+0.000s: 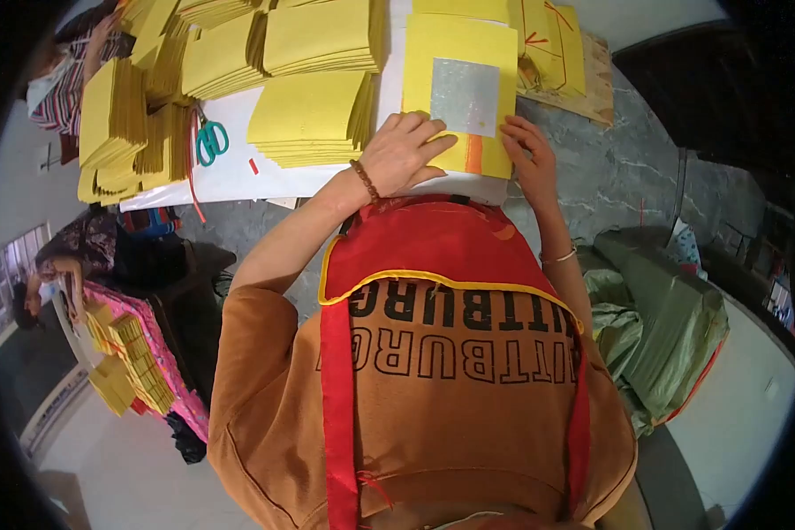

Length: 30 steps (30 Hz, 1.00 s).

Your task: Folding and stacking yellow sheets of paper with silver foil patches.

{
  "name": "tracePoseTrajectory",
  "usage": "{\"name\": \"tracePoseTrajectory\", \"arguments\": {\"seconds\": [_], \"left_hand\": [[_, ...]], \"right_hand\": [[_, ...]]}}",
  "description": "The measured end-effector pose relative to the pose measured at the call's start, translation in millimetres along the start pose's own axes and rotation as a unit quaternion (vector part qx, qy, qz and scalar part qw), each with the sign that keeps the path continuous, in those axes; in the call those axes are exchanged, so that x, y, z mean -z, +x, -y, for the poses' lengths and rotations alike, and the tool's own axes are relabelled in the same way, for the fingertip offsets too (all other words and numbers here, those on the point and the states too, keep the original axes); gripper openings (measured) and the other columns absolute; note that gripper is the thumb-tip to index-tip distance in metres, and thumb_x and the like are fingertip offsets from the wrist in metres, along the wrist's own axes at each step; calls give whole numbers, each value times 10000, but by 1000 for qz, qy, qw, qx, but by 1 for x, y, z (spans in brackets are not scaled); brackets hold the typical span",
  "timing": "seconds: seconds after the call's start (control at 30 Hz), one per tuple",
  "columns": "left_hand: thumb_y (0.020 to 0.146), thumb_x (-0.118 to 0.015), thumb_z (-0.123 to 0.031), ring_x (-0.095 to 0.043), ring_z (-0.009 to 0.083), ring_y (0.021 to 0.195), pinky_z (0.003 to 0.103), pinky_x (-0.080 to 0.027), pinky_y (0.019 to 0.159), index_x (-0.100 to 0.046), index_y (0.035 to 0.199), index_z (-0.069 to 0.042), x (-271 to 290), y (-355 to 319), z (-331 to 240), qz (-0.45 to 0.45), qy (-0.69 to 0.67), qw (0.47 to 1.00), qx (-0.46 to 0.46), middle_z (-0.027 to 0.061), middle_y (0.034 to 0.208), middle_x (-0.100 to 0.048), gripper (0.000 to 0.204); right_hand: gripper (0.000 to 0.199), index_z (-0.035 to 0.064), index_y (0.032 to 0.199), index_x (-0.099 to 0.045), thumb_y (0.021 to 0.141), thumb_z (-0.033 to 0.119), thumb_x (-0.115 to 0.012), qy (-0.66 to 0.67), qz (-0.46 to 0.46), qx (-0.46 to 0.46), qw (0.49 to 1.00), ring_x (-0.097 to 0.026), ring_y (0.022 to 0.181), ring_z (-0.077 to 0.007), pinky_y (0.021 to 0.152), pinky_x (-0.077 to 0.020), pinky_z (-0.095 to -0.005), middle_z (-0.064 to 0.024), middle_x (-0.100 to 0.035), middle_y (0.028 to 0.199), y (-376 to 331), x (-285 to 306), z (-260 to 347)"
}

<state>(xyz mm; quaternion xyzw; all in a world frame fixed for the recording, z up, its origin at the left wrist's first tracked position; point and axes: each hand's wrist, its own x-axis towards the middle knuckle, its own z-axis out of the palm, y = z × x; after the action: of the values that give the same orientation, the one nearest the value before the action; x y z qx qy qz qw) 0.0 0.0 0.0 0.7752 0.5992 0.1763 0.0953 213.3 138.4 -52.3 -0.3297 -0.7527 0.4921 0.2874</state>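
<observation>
The left hand (pixel 396 155) rested with fingers loosely spread on a yellow sheet (pixel 418 78); whether the right hand (pixel 533 159) gripped its edge was unclear.
The silver-squared sheet lay at the bench's (pixel 230 187) near right corner, right of yellow stacks (pixel 307 108) and green-handled scissors (pixel 212 144).

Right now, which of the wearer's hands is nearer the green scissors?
Left hand: on the yellow sheet, right of the scissors. The right hand is farther, at the sheet's right edge.

Teal-handled scissors (pixel 211 144): to their right, white tabletop (pixel 236 178) gives narrow passage past one red scrap (pixel 253 166). Obstacles: tall yellow paper stack (pixel 113 110), leftward; flared yellow bundle (pixel 309 108), rightward; left hand (pixel 404 152), farther right.
</observation>
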Motion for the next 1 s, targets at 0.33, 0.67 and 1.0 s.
{"name": "tracePoseTrajectory", "arguments": {"seconds": [0.33,0.67,1.0], "left_hand": [[848,-587,-198,-579,253,803,350,-464,728,-656,845,-36,4,16,5,-49,-201,978,24,80,797,-637,176],[786,-602,-179,-601,252,756,342,-470,669,-658,808,-44,7,22,8,0,-277,953,119,97,774,-639,147],[809,-616,-118,-517,72,651,237,-420,585,-649,844,9,9,25,12,55,-376,899,218,21,726,-604,136]], "right_hand": [[206,-25,988,-665,885,126,-570,111,-14,-59,992,-540,1059,-171,893,-418,-270,-111,-587,1131,-2,4,1],[214,-24,996,-666,888,130,-564,97,-10,-54,994,-545,1038,-159,887,-417,-262,-94,-595,1113,2,4,0],[260,-23,981,-664,931,177,-505,125,-18,-48,991,-543,1035,-158,886,-415,-265,-82,-597,1119,0,4,1]]}}
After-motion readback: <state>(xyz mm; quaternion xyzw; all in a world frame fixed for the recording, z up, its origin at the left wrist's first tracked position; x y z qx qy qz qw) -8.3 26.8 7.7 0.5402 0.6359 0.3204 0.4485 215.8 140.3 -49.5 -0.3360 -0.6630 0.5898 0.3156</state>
